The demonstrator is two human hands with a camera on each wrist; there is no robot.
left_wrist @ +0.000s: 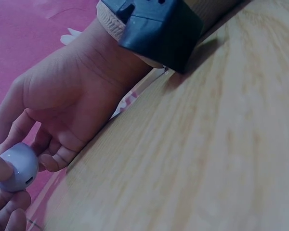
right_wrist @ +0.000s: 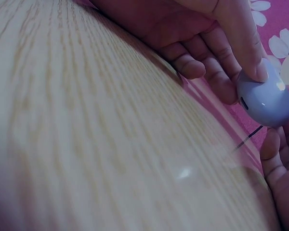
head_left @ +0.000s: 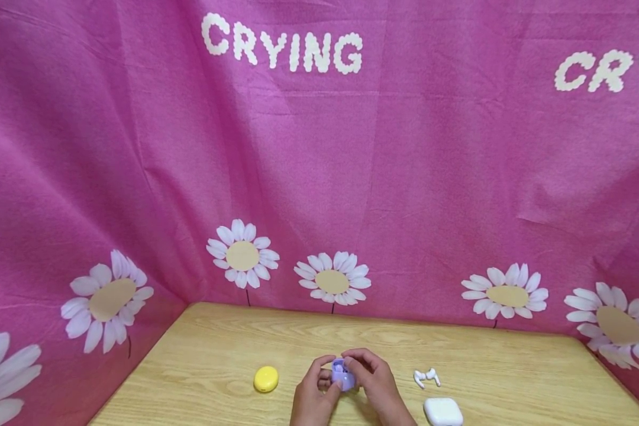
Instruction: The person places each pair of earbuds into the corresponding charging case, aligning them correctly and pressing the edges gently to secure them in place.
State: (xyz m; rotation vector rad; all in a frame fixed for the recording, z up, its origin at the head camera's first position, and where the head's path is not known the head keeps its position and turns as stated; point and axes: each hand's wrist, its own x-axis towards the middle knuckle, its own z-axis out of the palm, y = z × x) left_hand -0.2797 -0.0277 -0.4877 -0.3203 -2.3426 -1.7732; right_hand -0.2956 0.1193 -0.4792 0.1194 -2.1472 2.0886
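Observation:
A glossy lilac earbud case (head_left: 345,381) is held just above the table with its lid raised. Its wells face up, and something pale shows in the left one. My left hand (head_left: 313,393) grips the case from the left, thumb pressed on its front. From the right, my right hand (head_left: 375,381) curls round the case, fingertips at the lid and the open wells; whether an earbud is between them I cannot tell. Both wrist views show the rounded case (left_wrist: 25,166) between the two hands, with the left thumb (right_wrist: 256,70) on its shell.
On the wooden table (head_left: 202,349), a round yellow case (head_left: 266,378) lies to the left. Two white earbuds (head_left: 427,377) lie on the right, behind a white earbud case (head_left: 443,411). A pink cloth with daisies (head_left: 404,177) surrounds the table's back and sides.

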